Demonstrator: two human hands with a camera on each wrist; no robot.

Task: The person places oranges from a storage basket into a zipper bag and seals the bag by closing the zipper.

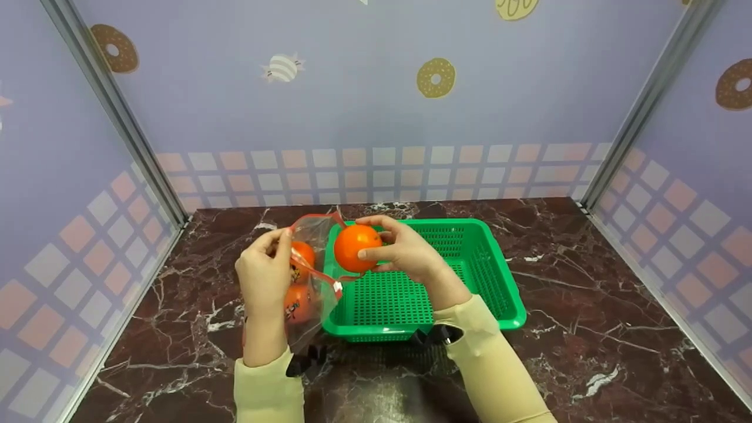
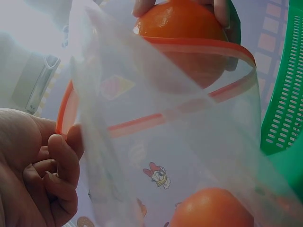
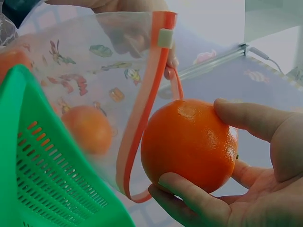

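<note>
My left hand (image 1: 267,273) pinches the red rim of a clear zip bag (image 2: 184,123), whose mouth gapes open. Cartoon figures are printed on the bag, and a white slider (image 3: 165,39) sits on its red zip strip. Inside the bag rest oranges (image 3: 87,130), one above the other in the head view. My right hand (image 1: 405,249) grips another orange (image 1: 357,248) at the bag's mouth, over the left rim of the green basket. In the left wrist view the lower part of this orange shows through the bag's clear wall.
The green plastic basket (image 1: 514,294) with slotted walls stands right of the bag, beneath my right hand. Dark red marble-patterned tabletop (image 1: 587,329) surrounds it. Purple printed panels (image 1: 364,117) enclose the back and both sides.
</note>
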